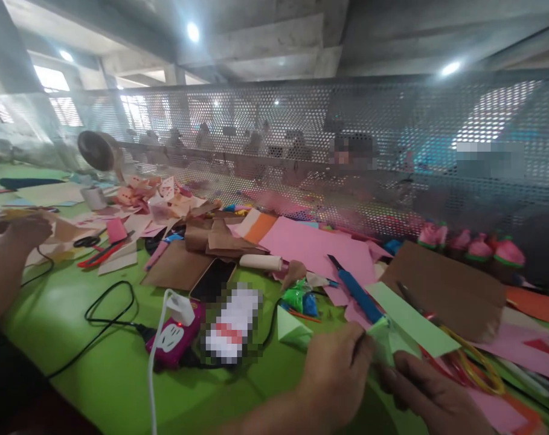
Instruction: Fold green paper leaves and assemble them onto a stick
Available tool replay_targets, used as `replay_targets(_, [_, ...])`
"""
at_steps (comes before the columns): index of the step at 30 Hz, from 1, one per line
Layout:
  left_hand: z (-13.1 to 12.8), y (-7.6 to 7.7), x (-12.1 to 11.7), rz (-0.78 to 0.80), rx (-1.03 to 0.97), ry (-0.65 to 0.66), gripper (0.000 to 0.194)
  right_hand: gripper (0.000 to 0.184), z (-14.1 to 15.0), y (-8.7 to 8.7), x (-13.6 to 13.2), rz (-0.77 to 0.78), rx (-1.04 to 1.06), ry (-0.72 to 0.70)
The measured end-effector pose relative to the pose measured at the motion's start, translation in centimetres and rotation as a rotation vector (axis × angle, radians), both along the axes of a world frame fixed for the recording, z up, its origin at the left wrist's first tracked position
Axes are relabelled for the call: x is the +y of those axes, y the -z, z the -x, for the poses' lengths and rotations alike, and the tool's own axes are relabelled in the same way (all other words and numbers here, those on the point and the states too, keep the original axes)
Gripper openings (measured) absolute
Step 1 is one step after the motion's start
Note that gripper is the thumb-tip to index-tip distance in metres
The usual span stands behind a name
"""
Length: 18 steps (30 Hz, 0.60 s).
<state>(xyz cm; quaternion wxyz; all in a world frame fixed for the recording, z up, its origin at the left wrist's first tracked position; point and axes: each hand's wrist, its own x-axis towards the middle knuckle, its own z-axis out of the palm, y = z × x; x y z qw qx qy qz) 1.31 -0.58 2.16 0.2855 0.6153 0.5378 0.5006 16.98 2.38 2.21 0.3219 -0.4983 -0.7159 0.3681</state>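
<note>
My left hand point(333, 374) pinches the left edge of a folded piece of light green paper point(385, 341) near the lower right of the head view. From the other side, my right hand point(430, 389) grips the same paper between thumb and fingers. A blue utility knife point(358, 293) lies just beyond my hands. Beside it is a flat light green paper strip point(412, 320). Left of my left hand, a folded light green paper piece point(295, 329) rests on the green table point(115, 368). My fingers partly cover the held paper.
A purple power strip point(177, 338) with cables, a phone point(213, 279) and a paper roll point(260, 262) lie to the left. Brown cardboard point(441, 290) and pink paper point(319, 244) cover the back. A co-worker's hand point(27, 232) is at far left. A perforated screen point(274, 133) stands behind.
</note>
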Motion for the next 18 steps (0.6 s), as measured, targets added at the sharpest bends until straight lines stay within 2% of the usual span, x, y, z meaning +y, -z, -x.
replay_targets(6, [-0.1, 0.3, 0.1, 0.013, -0.033, 0.02, 0.028, 0.04, -0.3, -0.6, -0.2, 0.048, 0.06, -0.031])
replay_targets(12, [0.5, 1.2, 0.5, 0.125, -0.322, -0.004, 0.035, 0.041, -0.5, -0.8, -0.5, 0.017, 0.235, -0.059])
replay_targets(15, [0.4, 1.4, 0.3, 0.156, -0.343, 0.002, 0.045, 0.037, -0.1, -0.7, -1.3, -0.018, 0.256, -0.108])
replay_targets(18, [0.0, 1.6, 0.0, 0.166, -0.343, -0.01, 0.045, 0.033, 0.6, -0.4, -2.0, -0.069, 0.214, -0.087])
